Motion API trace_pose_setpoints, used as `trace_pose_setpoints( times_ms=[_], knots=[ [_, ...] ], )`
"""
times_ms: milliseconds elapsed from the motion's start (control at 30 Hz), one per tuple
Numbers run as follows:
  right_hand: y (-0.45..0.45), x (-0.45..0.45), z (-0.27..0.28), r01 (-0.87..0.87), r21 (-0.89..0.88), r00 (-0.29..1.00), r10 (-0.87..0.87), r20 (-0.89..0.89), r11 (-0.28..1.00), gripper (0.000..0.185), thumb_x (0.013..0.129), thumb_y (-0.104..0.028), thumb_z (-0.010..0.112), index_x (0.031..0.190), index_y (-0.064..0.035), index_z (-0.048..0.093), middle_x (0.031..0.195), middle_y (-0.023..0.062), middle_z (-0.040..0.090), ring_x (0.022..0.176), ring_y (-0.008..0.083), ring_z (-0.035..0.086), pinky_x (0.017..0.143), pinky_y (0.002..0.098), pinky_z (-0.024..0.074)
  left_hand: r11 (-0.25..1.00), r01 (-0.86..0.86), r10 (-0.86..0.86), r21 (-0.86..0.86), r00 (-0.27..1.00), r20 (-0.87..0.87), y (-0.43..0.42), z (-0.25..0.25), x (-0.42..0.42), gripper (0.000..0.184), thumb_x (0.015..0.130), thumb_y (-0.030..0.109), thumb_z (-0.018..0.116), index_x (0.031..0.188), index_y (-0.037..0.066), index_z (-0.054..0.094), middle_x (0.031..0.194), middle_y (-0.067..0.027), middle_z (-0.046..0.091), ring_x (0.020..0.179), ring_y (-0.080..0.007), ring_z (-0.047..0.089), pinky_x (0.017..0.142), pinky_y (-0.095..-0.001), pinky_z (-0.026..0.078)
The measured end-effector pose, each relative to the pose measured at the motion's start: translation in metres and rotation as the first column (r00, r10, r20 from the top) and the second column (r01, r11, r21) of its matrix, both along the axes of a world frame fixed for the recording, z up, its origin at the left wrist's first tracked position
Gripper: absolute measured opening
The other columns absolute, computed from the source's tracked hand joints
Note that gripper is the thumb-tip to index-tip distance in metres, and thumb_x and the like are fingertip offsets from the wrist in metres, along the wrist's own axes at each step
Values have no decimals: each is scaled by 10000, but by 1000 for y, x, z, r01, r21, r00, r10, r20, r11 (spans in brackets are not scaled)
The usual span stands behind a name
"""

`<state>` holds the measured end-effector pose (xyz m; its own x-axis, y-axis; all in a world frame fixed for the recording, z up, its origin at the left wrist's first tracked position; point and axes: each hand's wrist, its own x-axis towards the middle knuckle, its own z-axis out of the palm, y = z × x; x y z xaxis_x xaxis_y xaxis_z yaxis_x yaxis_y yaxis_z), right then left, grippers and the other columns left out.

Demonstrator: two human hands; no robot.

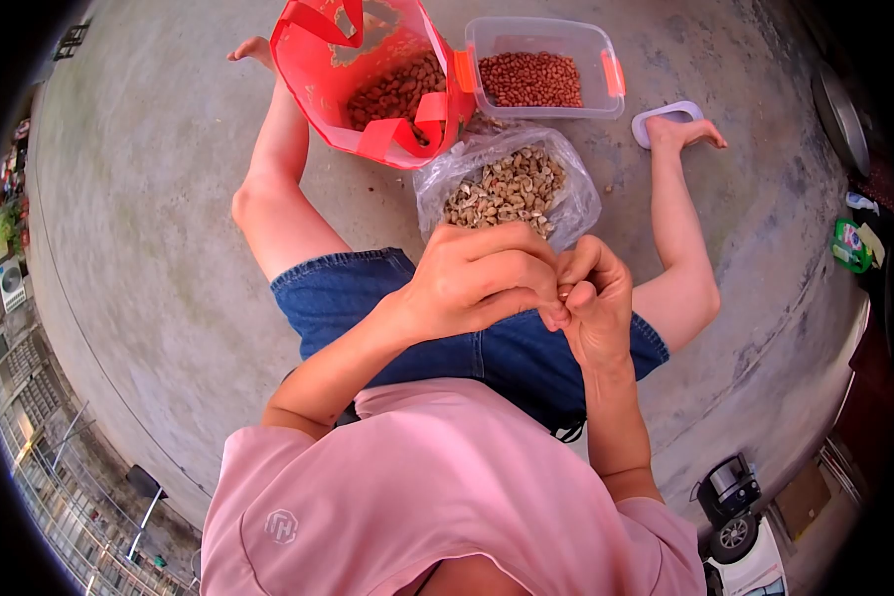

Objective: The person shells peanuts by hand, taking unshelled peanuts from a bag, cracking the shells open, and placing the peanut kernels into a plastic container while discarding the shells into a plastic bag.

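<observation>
My left hand [487,281] and my right hand [598,296] meet above my lap, fingertips pressed together. Between them is a small pale piece of a peanut [564,293], mostly covered by the fingers. Just beyond the hands lies a clear plastic bag [576,204] with broken, pale peanut shells [507,189] in it. Behind it to the left, a red tote bag [313,84] leans open, holding brown unshelled peanuts [399,91]. A clear plastic box [598,99] with orange latches contains red-skinned peanut kernels [529,79].
My legs spread on either side over a grey concrete floor [159,199]. One foot rests on a pale slipper [668,109]. Off to the right are a large metal basin [840,119] and a green package [850,245]. A wheel [733,536] shows at lower right.
</observation>
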<state>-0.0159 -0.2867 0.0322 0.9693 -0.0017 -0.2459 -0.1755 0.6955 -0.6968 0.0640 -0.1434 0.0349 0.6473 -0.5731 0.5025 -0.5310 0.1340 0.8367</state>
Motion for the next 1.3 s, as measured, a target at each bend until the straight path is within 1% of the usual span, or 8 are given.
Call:
trace_pose_setpoints(
  times_ms=[233,333,733,1033,1133,1200,1267,1300],
  knots=[
    [2,-2,-1,20,-29,1000,-20,-14,999,347,731,-271,735,753,-19,498,671,79,558,516,83,497,443,200,409,999,-42,39,17,989,146,0,1,1,124,661,99,688,724,103,582,735,19,593,565,-126,593,423,-238,437],
    [4,-2,-2,28,1,1000,-28,2,1000,344,736,-268,733,752,-19,496,675,79,558,515,82,496,444,199,409,1000,3,-6,29,997,83,2,1,0,154,662,83,716,725,69,576,721,-59,605,546,-177,586,438,-249,428],
    [8,-1,0,49,15,999,-49,18,999,343,746,-264,726,764,-16,490,668,67,537,523,96,484,448,209,394,996,-79,83,-27,977,198,1,-3,-4,169,669,80,707,779,67,579,721,-69,611,531,-176,584,418,-249,430],
    [8,-1,-1,55,-46,998,-54,36,997,312,772,-256,704,767,-21,499,674,68,544,520,92,481,458,203,391,996,-77,82,-33,979,186,0,-6,-3,170,663,63,689,756,80,547,762,-17,612,551,-124,599,434,-226,460],
    [2,10,-1,109,-176,992,-94,89,978,271,803,-235,675,760,-32,501,678,67,550,524,91,481,481,197,394,988,-152,153,-16,988,39,-2,-10,-5,136,704,56,678,766,76,558,773,-19,611,534,-109,555,435,-225,420],
    [-15,35,-2,359,-420,931,-287,225,834,147,845,-141,617,850,-22,531,690,48,554,561,84,488,525,203,402,992,-96,113,87,970,-216,5,-15,-9,116,716,12,670,761,46,569,776,-47,613,566,-99,550,454,-218,396],
    [-41,73,-25,401,-812,909,-290,298,424,163,846,-91,595,975,-9,541,704,23,557,577,68,477,534,192,388,985,-47,112,169,910,-400,6,-32,-14,83,755,-12,646,764,23,571,769,-30,603,566,-48,488,460,-202,344],
    [-47,78,-27,364,-822,922,-293,252,438,176,844,-83,592,995,-6,543,709,16,558,583,64,475,538,191,386,980,-46,126,191,894,-430,6,-41,-18,84,756,-4,650,763,25,571,756,-23,593,556,-46,470,463,-199,338]
  ],
)
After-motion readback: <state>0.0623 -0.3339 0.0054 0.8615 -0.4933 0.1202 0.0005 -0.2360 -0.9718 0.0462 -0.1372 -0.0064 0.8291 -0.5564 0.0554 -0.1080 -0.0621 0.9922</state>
